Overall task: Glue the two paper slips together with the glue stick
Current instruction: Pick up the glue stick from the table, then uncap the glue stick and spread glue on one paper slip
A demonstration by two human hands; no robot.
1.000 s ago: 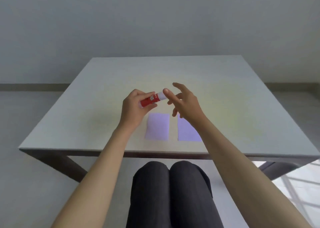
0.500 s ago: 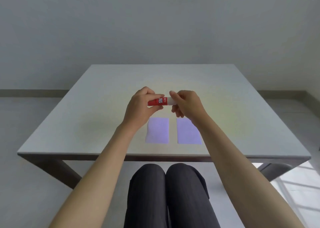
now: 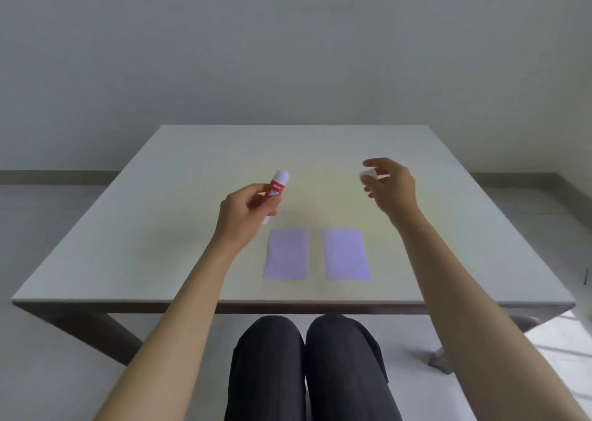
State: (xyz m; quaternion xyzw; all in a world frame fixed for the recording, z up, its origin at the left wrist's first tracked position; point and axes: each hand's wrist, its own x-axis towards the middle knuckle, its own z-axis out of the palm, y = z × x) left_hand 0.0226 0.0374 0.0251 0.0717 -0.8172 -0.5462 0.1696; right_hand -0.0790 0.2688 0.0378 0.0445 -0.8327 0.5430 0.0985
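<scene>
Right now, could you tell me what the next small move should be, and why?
Probably set the cap in the right hand down, since the left hand holds the glue stick uncapped and both purple paper slips lie unglued, apart.

Two slips lie side by side on the table [image 3: 160,228]: one [image 3: 286,254] left, one [image 3: 347,254] right. One glue stick [image 3: 275,191]. One cap [image 3: 368,174]. Two hands, left [image 3: 245,215] and right [image 3: 392,188], above the table.
</scene>
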